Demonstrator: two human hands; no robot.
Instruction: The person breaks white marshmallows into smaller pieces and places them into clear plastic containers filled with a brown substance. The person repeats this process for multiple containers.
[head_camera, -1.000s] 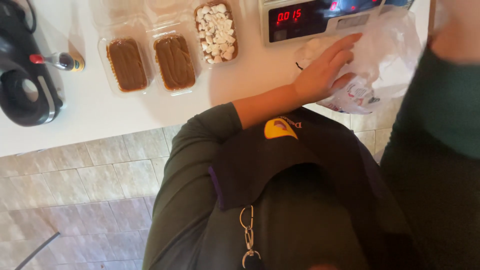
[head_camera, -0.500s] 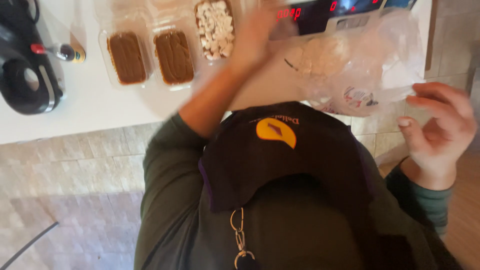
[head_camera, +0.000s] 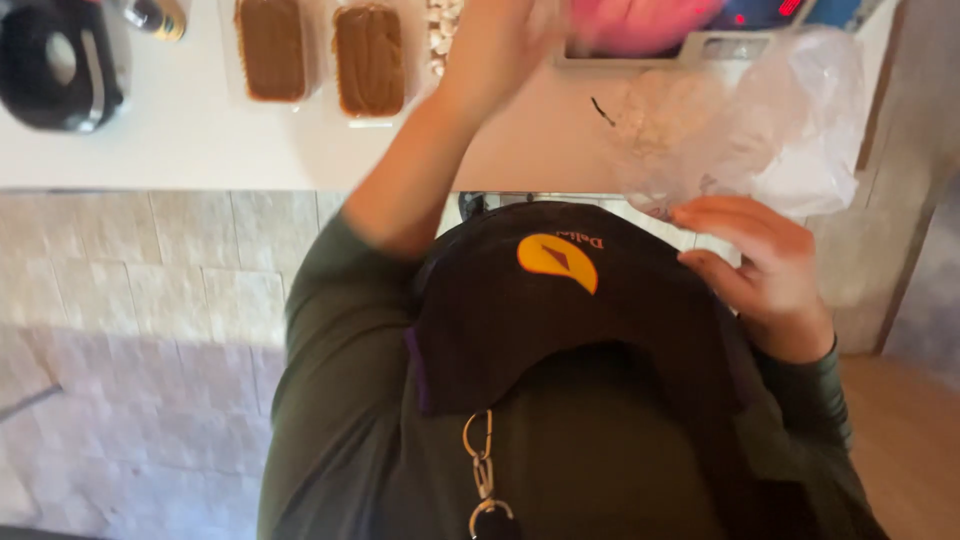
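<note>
My left hand (head_camera: 500, 40) reaches up over the white counter (head_camera: 200, 150), blurred and partly cut off by the top edge, next to a blurred pink thing (head_camera: 640, 20) on the digital scale (head_camera: 730, 45). Whether it grips anything cannot be told. A clear plastic bag (head_camera: 750, 130) with whitish contents lies at the counter's right end and hangs over its edge. My right hand (head_camera: 760, 270) is just below it, fingers bent and apart, fingertips touching the bag's lower edge.
Two clear trays of brown blocks (head_camera: 270, 45) (head_camera: 370, 55) and a tray of white pieces (head_camera: 445, 20) stand at the back. A black appliance (head_camera: 60, 60) is at far left. Below are the tiled counter front (head_camera: 150, 300), my black apron with a yellow mark (head_camera: 557, 262), and a carabiner (head_camera: 480, 470).
My left hand left the bag and moved up and left toward the scale. My right hand came into view and rose to the bag's lower edge.
</note>
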